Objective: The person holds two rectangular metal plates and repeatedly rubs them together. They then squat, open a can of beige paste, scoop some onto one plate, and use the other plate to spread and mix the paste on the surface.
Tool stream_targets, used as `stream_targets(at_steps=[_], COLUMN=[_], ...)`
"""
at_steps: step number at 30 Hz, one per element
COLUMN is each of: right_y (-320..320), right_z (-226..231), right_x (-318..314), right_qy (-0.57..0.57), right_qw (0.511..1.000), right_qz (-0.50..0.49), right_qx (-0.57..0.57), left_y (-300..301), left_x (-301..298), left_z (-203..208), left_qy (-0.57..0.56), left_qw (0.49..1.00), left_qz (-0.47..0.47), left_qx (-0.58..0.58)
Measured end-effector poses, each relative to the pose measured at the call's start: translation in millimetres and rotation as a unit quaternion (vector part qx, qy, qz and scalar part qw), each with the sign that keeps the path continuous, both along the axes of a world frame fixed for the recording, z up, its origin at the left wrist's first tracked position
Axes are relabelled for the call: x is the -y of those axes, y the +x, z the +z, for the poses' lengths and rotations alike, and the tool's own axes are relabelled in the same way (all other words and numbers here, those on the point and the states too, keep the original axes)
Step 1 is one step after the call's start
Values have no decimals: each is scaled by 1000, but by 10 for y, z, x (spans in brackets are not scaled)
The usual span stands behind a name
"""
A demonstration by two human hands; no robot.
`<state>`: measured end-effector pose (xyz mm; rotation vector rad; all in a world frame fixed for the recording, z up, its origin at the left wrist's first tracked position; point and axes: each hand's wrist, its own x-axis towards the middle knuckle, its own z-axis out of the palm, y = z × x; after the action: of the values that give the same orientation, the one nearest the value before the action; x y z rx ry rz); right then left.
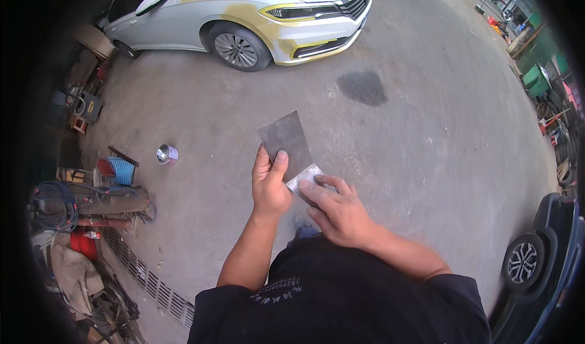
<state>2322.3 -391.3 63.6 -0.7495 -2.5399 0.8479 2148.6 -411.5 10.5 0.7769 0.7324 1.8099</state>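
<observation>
A flat grey rectangular plate (pixel 284 138) is gripped in my left hand (pixel 272 184), with the thumb pressed on its upper face. My right hand (pixel 342 211) is closed around a smaller, pale-smeared putty scraper (pixel 306 176), its fingers laid along the blade. The scraper's edge meets the lower end of the plate, in front of my body. Most of the scraper's far side is hidden by my right hand.
Ahead stands a white car (pixel 183 18) with yellowish patches around its front fender and headlight. An open can (pixel 167 154) and a blue basket (pixel 122 170) are on the left floor, near a drain grate (pixel 149 283). A dark car (pixel 536 271) is at right.
</observation>
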Motion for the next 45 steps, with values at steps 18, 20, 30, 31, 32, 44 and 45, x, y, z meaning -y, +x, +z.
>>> stream_targets(at_steps=[18, 20, 30, 31, 32, 44, 45], right_y=[230, 249, 569, 539, 510, 518, 479], right_z=[-23, 2, -49, -67, -76, -77, -99], right_x=[-159, -230, -390, -354, -357, -393, -391], right_qy=[254, 246, 101, 100, 79, -158, -156], right_qw=[961, 964, 975, 974, 979, 909, 907], right_qz=[2, -6, 52, 78, 61, 204, 194], right_qx=[-111, -103, -194, -190, -175, -326, -341], left_y=[197, 221, 55, 44, 43, 20, 25], left_x=[138, 139, 247, 260, 272, 334, 331], left_z=[101, 85, 175, 176, 172, 40, 37], left_qy=[-53, -68, -67, -64, -57, -48, -56], left_qw=[998, 997, 992, 991, 991, 981, 981], left_qz=[-27, -31, -34, -37, -43, -115, -126], left_qx=[5, -32, 97, 107, 112, 151, 138])
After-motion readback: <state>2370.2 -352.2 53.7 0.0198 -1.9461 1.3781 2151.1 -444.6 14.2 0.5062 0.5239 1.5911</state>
